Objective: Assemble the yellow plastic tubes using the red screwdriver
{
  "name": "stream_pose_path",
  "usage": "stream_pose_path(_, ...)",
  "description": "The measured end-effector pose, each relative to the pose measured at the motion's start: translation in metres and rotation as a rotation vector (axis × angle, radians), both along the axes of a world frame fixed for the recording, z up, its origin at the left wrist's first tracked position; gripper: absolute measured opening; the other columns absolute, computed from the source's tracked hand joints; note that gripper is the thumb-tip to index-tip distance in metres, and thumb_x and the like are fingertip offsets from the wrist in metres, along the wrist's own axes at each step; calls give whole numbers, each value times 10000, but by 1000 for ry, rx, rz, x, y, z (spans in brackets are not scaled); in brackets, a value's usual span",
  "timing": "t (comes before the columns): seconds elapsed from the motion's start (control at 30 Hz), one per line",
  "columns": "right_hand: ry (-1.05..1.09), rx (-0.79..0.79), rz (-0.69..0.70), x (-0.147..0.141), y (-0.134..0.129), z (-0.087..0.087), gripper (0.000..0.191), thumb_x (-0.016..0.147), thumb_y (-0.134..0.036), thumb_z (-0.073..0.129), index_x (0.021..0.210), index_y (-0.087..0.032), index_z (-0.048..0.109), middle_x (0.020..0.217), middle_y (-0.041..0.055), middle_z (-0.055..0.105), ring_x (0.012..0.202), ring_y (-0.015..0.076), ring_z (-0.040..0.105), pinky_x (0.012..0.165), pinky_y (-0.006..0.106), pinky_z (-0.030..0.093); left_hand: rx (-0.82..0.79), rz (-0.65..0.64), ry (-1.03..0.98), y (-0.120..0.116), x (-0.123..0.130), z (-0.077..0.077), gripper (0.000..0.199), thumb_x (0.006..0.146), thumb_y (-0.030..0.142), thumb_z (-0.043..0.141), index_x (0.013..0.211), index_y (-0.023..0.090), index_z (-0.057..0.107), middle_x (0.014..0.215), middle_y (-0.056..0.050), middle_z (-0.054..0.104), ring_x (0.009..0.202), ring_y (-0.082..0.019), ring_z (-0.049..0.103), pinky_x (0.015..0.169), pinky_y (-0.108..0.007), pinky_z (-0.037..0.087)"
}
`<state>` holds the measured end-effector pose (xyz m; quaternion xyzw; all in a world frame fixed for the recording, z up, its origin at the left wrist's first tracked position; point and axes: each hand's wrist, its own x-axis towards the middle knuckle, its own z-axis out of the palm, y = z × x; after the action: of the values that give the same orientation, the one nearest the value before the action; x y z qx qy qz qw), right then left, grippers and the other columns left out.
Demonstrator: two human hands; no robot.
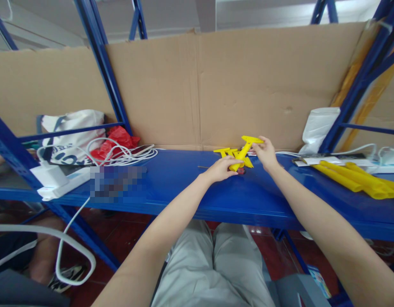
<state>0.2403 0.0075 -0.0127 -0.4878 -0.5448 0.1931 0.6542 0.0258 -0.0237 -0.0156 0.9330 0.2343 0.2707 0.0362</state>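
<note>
A yellow T-shaped plastic piece [244,151] is held at a tilt above the blue shelf top. My left hand [221,169] is closed round its lower, thicker end. At the upper crossbar, my right hand [264,152] pinches the piece's right end. Behind the left hand lie several more yellow plastic pieces [221,151], partly covered by the held one. Under the left hand's fingertips a small red object [241,171] shows, mostly hidden. A thin dark rod [203,166] pokes out to the left of that hand; whether the two are joined I cannot tell.
Yellow tubes [359,181] lie at the right beside a white plastic pouch [320,128]. To the left are a white cable coil [123,155], a red plastic bag [120,137], a cloth bag [77,132] and a power strip [67,183]. Cardboard [241,81] backs the blue shelf [171,183].
</note>
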Motion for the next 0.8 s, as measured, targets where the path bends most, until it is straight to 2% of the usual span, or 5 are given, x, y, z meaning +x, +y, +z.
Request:
stream_pose_path(0.1, 4, -12, 145, -15, -7, 2, 852, 854, -323, 617, 1539, -256, 114, 1222, 109, 671, 962, 190, 692, 831, 371, 577, 5, 40, -53, 2, 1, -2, 441, 823, 174, 685, 1260, 210, 630, 1230, -101, 647, 1165, -226, 584, 1050, -416, 431)
stream_pose_path(0.2, -8, -92, 282, -30, -19, 4, 897, 885, -301, 573, 1556, -328, -22, 1345, 62, 609, 1107, 176, 646, 947, 406, 535, -6, 83, -105, 5, 1, -5, 465, 794, 163, 716, 1250, 202, 632, 1229, -100, 648, 1148, -230, 595, 1034, -416, 452)
stream_pose_path(0.27, -26, -157, 344, -38, -27, 5, 821, 912, -322, 534, 1562, -347, 33, 1350, 41, 609, 1134, 176, 636, 1001, 418, 502, -13, 122, -144, 8, 1, -8, 472, 780, 151, 726, 1242, 193, 636, 1203, -98, 664, 1132, -234, 606, 1023, -420, 463)
stream_pose_path(0.47, -101, -296, 417, -49, -35, 1, 555, 962, -427, 445, 1495, -292, 375, 1306, 75, 638, 1126, 205, 648, 1026, 407, 482, -28, 267, -269, 16, 1, -11, 448, 780, 110, 709, 1220, 172, 648, 1203, -102, 686, 1141, -225, 615, 1054, -409, 444)
stream_pose_path(0.8, -225, -344, 473, -59, -38, -1, 479, 999, -409, 359, 1407, -200, 495, 1361, 130, 592, 1273, 234, 548, 1118, 487, 349, -165, 497, -216, 22, -3, -8, 400, 871, 130, 597, 1264, 184, 641, 1299, -73, 655, 1209, -203, 600, 1102, -344, 405)
